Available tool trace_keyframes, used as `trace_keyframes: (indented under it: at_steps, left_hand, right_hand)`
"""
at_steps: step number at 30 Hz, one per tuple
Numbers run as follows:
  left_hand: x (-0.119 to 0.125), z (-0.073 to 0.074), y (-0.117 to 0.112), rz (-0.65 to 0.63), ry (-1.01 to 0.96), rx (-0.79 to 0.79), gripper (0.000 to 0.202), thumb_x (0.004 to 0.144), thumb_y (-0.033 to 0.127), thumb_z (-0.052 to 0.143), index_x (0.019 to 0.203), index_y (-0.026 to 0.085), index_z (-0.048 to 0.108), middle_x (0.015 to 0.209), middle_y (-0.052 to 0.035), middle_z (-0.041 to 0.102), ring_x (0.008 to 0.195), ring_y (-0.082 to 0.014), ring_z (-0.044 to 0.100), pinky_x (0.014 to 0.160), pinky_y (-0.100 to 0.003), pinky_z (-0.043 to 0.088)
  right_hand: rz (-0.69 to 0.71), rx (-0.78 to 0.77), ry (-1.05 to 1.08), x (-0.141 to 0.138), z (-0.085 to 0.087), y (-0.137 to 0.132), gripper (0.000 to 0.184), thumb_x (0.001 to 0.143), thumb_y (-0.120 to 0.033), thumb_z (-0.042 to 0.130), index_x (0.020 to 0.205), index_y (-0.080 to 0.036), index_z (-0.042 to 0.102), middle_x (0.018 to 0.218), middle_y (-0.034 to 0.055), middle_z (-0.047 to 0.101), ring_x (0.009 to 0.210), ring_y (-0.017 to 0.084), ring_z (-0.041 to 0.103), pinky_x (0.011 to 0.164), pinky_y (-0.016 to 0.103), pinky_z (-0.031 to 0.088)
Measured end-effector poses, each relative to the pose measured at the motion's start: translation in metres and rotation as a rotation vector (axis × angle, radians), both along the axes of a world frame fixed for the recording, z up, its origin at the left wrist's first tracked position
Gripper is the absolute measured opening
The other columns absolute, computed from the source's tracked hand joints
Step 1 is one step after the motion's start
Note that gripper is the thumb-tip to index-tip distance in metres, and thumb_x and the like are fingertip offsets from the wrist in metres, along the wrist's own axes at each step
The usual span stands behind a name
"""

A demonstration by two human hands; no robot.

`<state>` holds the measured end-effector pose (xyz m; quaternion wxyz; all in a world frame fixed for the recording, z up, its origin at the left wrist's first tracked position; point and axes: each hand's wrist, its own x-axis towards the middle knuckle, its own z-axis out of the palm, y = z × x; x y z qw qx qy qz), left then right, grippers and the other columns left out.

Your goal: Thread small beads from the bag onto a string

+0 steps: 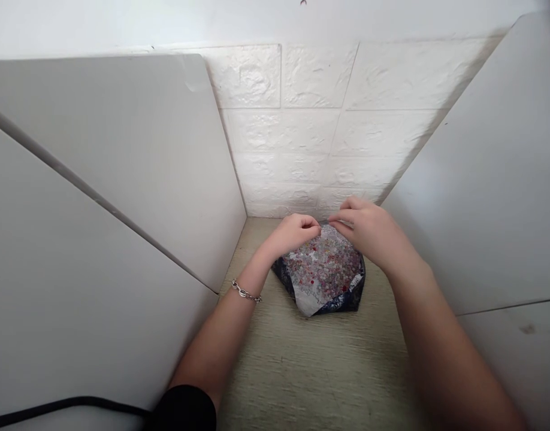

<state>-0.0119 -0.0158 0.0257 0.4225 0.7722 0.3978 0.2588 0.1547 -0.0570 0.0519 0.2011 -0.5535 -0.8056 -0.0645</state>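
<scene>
Many small beads (317,266), mostly pale pink, clear and red, lie spread over a whitish sheet (308,302). Beneath that sheet is a dark blue patterned piece, perhaps a cloth or bag (349,301). At its far edge my left hand (297,232) is closed in a pinch, thumb against forefinger. Facing it, my right hand (360,224) has its thumb and forefinger drawn close together, with another finger raised above. The fingertips of both hands nearly meet over the beads. Whatever is between them is too small to make out.
White panels (167,149) stand close on the left, and another panel (486,179) rises on the right. A white brick-patterned wall (293,131) closes off the back. The tabletop (302,365) is pale with a wood-like grain. A black cable (77,401) runs at lower left.
</scene>
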Motion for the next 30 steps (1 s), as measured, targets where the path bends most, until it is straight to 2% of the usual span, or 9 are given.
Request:
trace_keyframes:
  at_steps: [4, 9, 17, 20, 23, 26, 30]
  left_hand:
    - [0.001, 0.002, -0.002, 0.004, 0.079, 0.07, 0.019, 0.07, 0.028, 0.043, 0.063, 0.015, 0.055, 0.059, 0.0031, 0.045, 0.056, -0.0076, 0.037, 0.053, -0.021, 0.027]
    - [0.0, 0.005, -0.003, -0.042, 0.096, 0.08, 0.02, 0.072, 0.028, 0.042, 0.061, 0.015, 0.052, 0.059, 0.0031, 0.046, 0.057, -0.008, 0.037, 0.052, -0.021, 0.027]
    - [0.001, 0.006, -0.005, -0.027, 0.126, 0.11, 0.024, 0.073, 0.029, 0.043, 0.055, 0.014, 0.049, 0.055, 0.0025, 0.046, 0.055, -0.0081, 0.038, 0.051, -0.022, 0.027]
    - [0.002, 0.002, -0.001, -0.01, 0.046, 0.085, 0.02, 0.074, 0.028, 0.045, 0.066, 0.015, 0.056, 0.064, 0.0011, 0.054, 0.061, -0.0089, 0.043, 0.055, -0.022, 0.031]
    - [0.003, -0.001, 0.003, 0.013, -0.153, 0.016, 0.014, 0.073, 0.021, 0.046, 0.079, 0.014, 0.057, 0.073, -0.0003, 0.056, 0.064, -0.0076, 0.046, 0.06, -0.021, 0.035]
    - [0.004, -0.001, 0.003, -0.003, -0.34, -0.05, 0.007, 0.072, 0.018, 0.049, 0.078, 0.013, 0.051, 0.071, 0.0007, 0.054, 0.062, -0.005, 0.045, 0.06, -0.019, 0.035]
    - [0.007, 0.001, 0.0, -0.004, -0.434, -0.003, 0.008, 0.073, 0.02, 0.051, 0.078, 0.014, 0.048, 0.073, 0.0008, 0.053, 0.063, -0.0045, 0.046, 0.061, -0.018, 0.037]
  right_hand:
    - [0.003, -0.085, -0.143, -0.008, 0.002, -0.005, 0.026, 0.084, -0.025, 0.043, 0.077, -0.021, 0.067, 0.076, 0.0035, 0.056, 0.066, 0.014, 0.052, 0.056, 0.026, 0.033]
    - [-0.019, -0.072, -0.27, -0.012, 0.0, -0.008, 0.026, 0.085, -0.022, 0.043, 0.073, -0.019, 0.066, 0.07, 0.0035, 0.054, 0.064, 0.014, 0.051, 0.054, 0.027, 0.03]
    - [-0.046, -0.043, -0.252, -0.017, -0.004, -0.008, 0.027, 0.082, -0.02, 0.042, 0.068, -0.017, 0.064, 0.069, 0.0044, 0.055, 0.065, 0.015, 0.052, 0.055, 0.028, 0.029]
    - [-0.07, -0.102, -0.017, -0.015, -0.005, -0.003, 0.023, 0.078, -0.022, 0.045, 0.069, -0.017, 0.065, 0.072, 0.0036, 0.058, 0.067, 0.015, 0.052, 0.056, 0.027, 0.031]
    - [-0.098, -0.257, 0.394, -0.011, -0.009, 0.006, 0.018, 0.072, -0.028, 0.051, 0.067, -0.017, 0.065, 0.068, 0.0014, 0.058, 0.063, 0.013, 0.05, 0.056, 0.026, 0.033]
    - [-0.138, -0.445, 0.846, -0.009, -0.016, 0.015, 0.019, 0.065, -0.035, 0.059, 0.067, -0.017, 0.064, 0.058, -0.001, 0.055, 0.053, 0.01, 0.044, 0.052, 0.025, 0.032]
    - [-0.035, -0.551, 1.32, -0.01, -0.022, 0.021, 0.016, 0.056, -0.031, 0.066, 0.063, -0.017, 0.063, 0.06, -0.0007, 0.057, 0.053, 0.008, 0.042, 0.054, 0.024, 0.034]
